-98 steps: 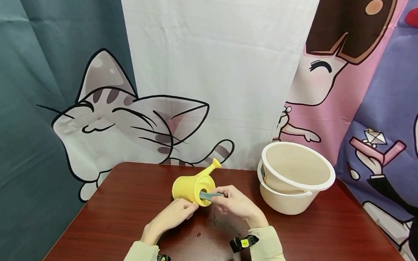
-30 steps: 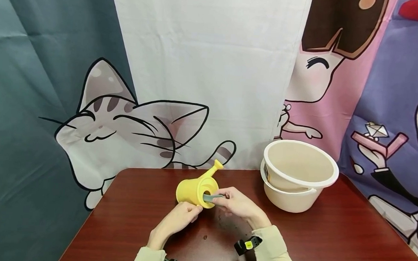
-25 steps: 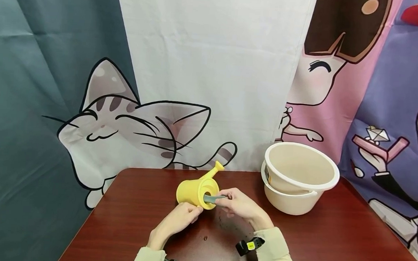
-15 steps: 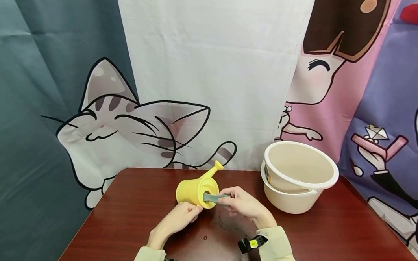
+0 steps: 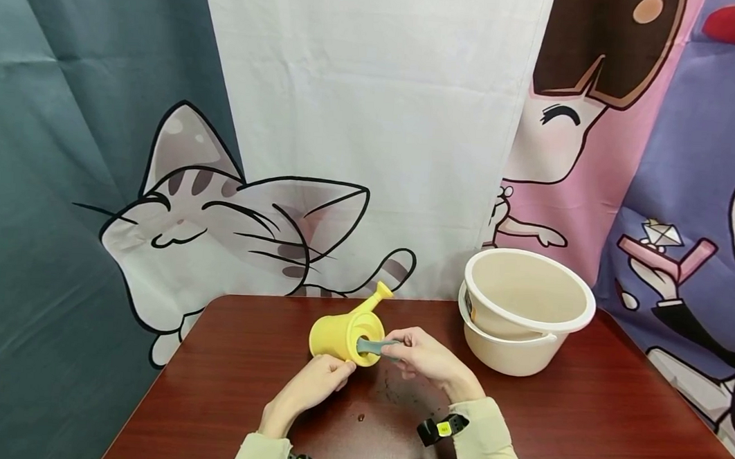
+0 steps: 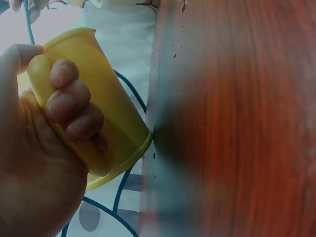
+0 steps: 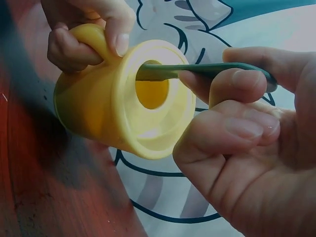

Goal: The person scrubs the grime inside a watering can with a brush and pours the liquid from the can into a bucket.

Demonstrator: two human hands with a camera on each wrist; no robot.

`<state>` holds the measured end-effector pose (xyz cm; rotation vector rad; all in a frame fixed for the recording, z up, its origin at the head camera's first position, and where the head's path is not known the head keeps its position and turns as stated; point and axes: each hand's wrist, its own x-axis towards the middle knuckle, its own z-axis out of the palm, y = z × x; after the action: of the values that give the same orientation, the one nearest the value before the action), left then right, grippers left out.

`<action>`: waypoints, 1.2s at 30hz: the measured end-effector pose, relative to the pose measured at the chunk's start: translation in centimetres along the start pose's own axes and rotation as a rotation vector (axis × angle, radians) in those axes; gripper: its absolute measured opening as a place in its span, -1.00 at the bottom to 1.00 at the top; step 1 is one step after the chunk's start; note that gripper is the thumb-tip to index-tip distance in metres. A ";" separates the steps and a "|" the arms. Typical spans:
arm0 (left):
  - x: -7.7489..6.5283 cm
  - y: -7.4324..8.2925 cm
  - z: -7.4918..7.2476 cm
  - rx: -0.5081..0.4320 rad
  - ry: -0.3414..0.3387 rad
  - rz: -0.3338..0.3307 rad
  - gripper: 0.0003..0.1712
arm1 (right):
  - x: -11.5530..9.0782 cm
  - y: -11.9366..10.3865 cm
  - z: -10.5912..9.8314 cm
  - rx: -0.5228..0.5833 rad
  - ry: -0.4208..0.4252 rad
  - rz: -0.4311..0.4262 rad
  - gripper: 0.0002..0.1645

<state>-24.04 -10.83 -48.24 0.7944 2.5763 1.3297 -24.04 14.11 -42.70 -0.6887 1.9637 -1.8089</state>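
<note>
A yellow toy watering can (image 5: 331, 335) is tipped on its side, its top opening facing right and its spout pointing up and back. My left hand (image 5: 309, 386) grips it by the yellow handle (image 7: 94, 38), fingers curled through the loop in the left wrist view. My right hand (image 5: 429, 363) pinches the grey-green flat handle (image 7: 175, 71) of a tool between thumb and fingers. That handle runs into the round hole in the can's top; the tool's far end is hidden inside. In the left wrist view the can's base edge (image 6: 148, 140) is close over the table.
Two cream basins (image 5: 503, 353), one tilted inside the other, stand at the back right of the brown table (image 5: 236, 361). Small wet spots and dark specks (image 5: 360, 418) lie in front of the can. A printed cloth (image 5: 373, 119) hangs behind the table.
My right hand has shifted slightly right over the last second, with a bit more of the tool's handle showing outside the can. My left hand keeps its grip on the can.
</note>
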 end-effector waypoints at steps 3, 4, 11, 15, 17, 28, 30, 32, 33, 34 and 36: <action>0.0 0.1 0.0 0.001 -0.004 -0.001 -0.40 | 0.1 0.1 0.2 0.006 0.002 0.003 -0.60; 0.0 0.1 0.1 0.002 -0.004 -0.002 -0.40 | 0.1 0.2 0.3 0.007 0.004 0.003 -0.60; 0.0 0.1 0.3 0.011 -0.001 -0.003 -0.40 | 0.8 0.9 1.1 0.005 0.027 0.024 -0.65; 0.1 0.1 0.3 0.018 -0.009 -0.005 -0.40 | 1.2 1.2 1.7 -0.003 0.025 0.014 -0.66; 0.1 0.1 0.1 0.030 -0.009 -0.001 -0.39 | 1.4 1.3 1.9 -0.005 0.032 0.007 -0.67; 0.1 0.2 -0.2 0.049 -0.023 -0.007 -0.39 | 1.7 1.6 2.2 0.022 0.036 0.028 -0.70; 0.1 0.2 -0.2 0.055 -0.020 -0.005 -0.39 | 1.5 1.5 1.9 0.017 0.031 0.019 -0.69; 0.1 0.2 -0.2 0.055 -0.018 -0.004 -0.39 | 1.3 1.3 1.5 0.020 0.022 0.007 -0.68; 0.1 0.2 -0.1 0.054 -0.017 -0.003 -0.39 | 1.2 1.1 1.3 0.021 0.017 0.002 -0.68; 0.1 0.2 -0.1 0.052 -0.015 -0.002 -0.39 | 1.0 1.0 1.1 0.022 0.012 0.000 -0.68; 0.1 0.1 0.0 0.044 -0.014 -0.004 -0.39 | 0.8 0.8 0.8 0.021 0.004 0.005 -0.67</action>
<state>-24.11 -10.72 -48.09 0.8028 2.6029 1.2659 -24.29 13.10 -43.53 -0.6740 1.9443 -1.8265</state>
